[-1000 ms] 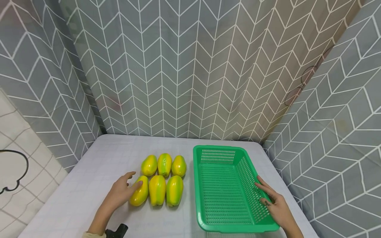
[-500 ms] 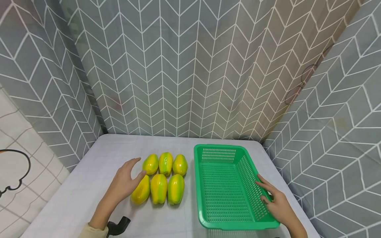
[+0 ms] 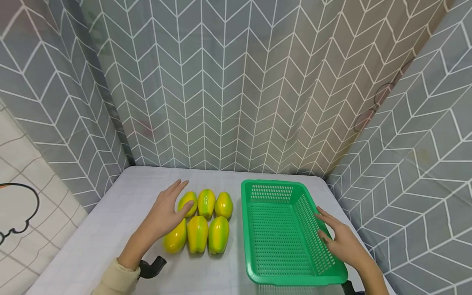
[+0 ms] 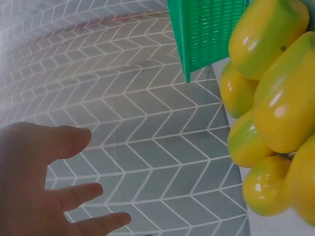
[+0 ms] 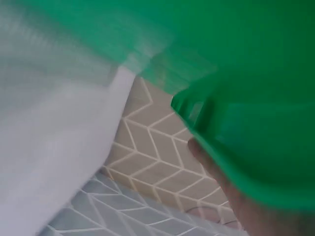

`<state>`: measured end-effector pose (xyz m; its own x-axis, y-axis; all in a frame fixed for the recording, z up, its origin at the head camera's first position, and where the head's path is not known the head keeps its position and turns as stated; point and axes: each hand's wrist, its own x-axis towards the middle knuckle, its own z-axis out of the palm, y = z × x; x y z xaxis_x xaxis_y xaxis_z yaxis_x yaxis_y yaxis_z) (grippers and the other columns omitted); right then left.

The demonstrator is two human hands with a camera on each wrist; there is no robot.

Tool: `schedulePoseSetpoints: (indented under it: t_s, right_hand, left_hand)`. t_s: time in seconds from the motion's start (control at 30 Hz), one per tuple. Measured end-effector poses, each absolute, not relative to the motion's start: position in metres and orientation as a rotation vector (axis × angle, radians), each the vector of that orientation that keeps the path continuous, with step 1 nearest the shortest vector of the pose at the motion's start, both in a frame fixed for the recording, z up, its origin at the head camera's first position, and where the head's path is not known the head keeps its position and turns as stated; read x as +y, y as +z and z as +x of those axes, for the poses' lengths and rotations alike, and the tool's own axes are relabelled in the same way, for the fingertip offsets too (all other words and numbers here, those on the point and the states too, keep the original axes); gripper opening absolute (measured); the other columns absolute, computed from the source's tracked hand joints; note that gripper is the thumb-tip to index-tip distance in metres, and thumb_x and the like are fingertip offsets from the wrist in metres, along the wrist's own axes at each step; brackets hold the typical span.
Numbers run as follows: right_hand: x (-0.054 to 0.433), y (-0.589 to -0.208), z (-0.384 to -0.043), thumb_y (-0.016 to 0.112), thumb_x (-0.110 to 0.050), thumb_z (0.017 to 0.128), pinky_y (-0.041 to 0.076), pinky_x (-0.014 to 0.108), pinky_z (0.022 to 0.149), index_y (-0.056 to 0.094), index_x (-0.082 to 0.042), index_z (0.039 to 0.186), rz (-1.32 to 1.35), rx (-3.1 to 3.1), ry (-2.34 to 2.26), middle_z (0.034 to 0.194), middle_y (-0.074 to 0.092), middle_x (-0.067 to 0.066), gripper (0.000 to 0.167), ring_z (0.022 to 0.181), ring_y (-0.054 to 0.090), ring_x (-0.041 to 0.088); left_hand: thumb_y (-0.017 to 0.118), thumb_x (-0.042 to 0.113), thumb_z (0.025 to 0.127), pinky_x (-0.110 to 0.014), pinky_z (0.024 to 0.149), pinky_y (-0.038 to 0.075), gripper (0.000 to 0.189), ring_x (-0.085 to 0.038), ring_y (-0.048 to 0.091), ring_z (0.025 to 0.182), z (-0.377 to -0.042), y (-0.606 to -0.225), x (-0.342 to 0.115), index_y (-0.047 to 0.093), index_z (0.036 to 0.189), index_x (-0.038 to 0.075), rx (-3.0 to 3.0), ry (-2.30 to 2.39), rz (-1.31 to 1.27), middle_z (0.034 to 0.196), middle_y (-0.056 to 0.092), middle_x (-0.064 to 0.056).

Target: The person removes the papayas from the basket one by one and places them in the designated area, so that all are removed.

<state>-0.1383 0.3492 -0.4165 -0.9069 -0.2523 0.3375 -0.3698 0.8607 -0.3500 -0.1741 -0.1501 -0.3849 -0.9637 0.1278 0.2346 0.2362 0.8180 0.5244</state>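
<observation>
Several glossy yellow-green fruits that look like papayas (image 3: 197, 234) lie in two rows on the white table, left of a green plastic basket (image 3: 244, 241). My left hand (image 3: 164, 215) hovers over the left end of the rows, fingers spread and holding nothing. It partly covers the leftmost fruits. In the left wrist view, the left hand (image 4: 44, 182) appears apart from the fruits (image 4: 285, 93). On the other side, my right hand (image 3: 343, 241) is at the basket's right rim with its fingers extended. In the right wrist view the basket rim (image 5: 221, 172) hides part of it; contact is unclear.
The white-covered table (image 3: 144, 184) is enclosed by grey chevron-patterned curtains (image 3: 221, 82) at the back and sides. A black wrist strap piece (image 3: 153, 267) sticks out beside my left wrist.
My left hand has risen and moved forward and slightly right, from beside the near-left fruit to above the left fruits. My right hand has shifted slightly at the basket rim. The fruits stay in place.
</observation>
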Motion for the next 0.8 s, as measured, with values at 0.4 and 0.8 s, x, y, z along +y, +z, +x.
schedulePoseSetpoints:
  t_s: [0.4,0.8]
  right_hand:
    - [0.347,-0.398,-0.155,0.073,-0.006,0.096,0.05,0.066,0.106,0.061,0.006,0.142,0.621,-2.816,0.525,0.152,0.058,0.027,0.05,0.136,0.058,0.052]
    - [0.366,-0.404,-0.149,0.075,-0.005,0.094,0.057,0.057,0.097,0.062,0.006,0.141,0.639,-2.862,0.451,0.152,0.058,0.028,0.05,0.133,0.061,0.05]
  left_hand:
    - [0.063,0.036,0.105,-0.076,0.118,0.035,0.064,-0.053,0.038,0.152,-0.186,-0.372,-0.132,0.045,0.161,0.011,-2.745,-0.807,-0.484,0.17,0.036,-0.024]
    - [0.063,0.033,0.105,-0.075,0.118,0.036,0.062,-0.052,0.038,0.152,-0.186,-0.373,-0.131,0.045,0.16,0.01,-2.754,-0.825,-0.487,0.17,0.035,-0.024]
